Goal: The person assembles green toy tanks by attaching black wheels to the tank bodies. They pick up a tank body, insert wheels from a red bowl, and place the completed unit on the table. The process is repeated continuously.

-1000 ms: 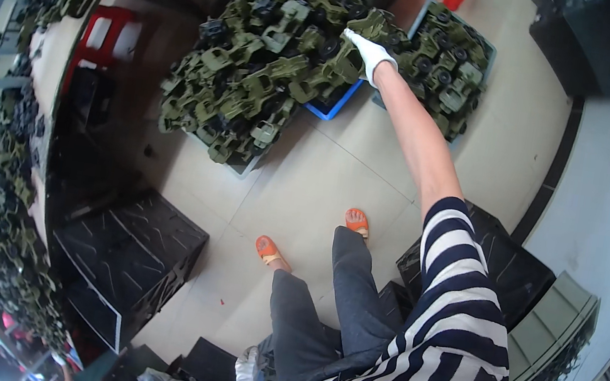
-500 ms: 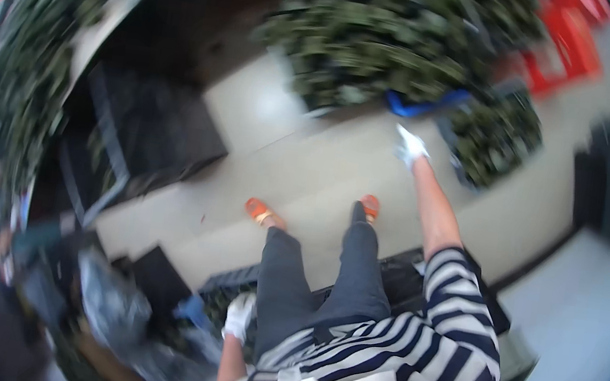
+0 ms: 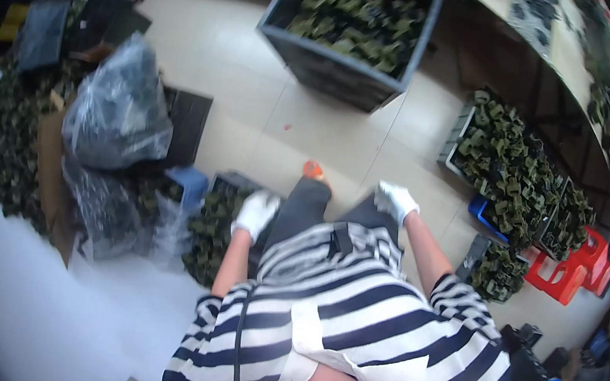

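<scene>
2 gloved hands: left hand (image 3: pixel 255 213) over crate of dark green parts (image 3: pixel 211 233) at 8 o'clock; right hand (image 3: pixel 395 200) on knee, farther; grips indeterminable.

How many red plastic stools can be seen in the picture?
2. Both red stools stand together at the right edge, beside the trays of green parts: one, the other just behind it. More may be hidden.
</scene>
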`<state>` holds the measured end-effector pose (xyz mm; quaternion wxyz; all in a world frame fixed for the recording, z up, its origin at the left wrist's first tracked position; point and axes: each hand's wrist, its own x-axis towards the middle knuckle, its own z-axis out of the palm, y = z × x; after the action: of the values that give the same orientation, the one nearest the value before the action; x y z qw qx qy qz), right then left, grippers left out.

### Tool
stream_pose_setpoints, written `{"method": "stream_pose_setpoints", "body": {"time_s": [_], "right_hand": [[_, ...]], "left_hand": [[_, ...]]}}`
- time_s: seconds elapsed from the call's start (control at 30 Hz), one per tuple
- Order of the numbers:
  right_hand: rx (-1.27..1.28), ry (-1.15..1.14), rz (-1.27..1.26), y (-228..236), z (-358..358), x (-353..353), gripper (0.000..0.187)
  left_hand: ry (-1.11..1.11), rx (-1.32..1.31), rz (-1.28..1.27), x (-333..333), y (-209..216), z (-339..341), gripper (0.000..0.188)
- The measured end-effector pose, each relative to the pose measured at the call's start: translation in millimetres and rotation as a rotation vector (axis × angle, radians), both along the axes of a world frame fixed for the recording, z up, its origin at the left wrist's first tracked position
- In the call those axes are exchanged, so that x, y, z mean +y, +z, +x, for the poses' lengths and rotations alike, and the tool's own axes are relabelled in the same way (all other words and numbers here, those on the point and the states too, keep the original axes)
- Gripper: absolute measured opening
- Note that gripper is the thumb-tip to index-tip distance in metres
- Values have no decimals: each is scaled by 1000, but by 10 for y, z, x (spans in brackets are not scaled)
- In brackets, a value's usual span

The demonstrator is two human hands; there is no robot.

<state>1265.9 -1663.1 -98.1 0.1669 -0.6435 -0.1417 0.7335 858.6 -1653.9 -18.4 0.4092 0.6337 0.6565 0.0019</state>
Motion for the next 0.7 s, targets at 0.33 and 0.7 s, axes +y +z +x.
{"method": "stream_pose_setpoints", "body": {"time_s": [0.33,0.7], "right_hand": [[-163,293,230,1175,-1509,2311,51],[-501,477,927,1419,-3308,6258,47]], "left_hand": [[302,-10,-72,1440,-332,-1475,51],[527,-50,-124,3386,156,-3402,42]]}}
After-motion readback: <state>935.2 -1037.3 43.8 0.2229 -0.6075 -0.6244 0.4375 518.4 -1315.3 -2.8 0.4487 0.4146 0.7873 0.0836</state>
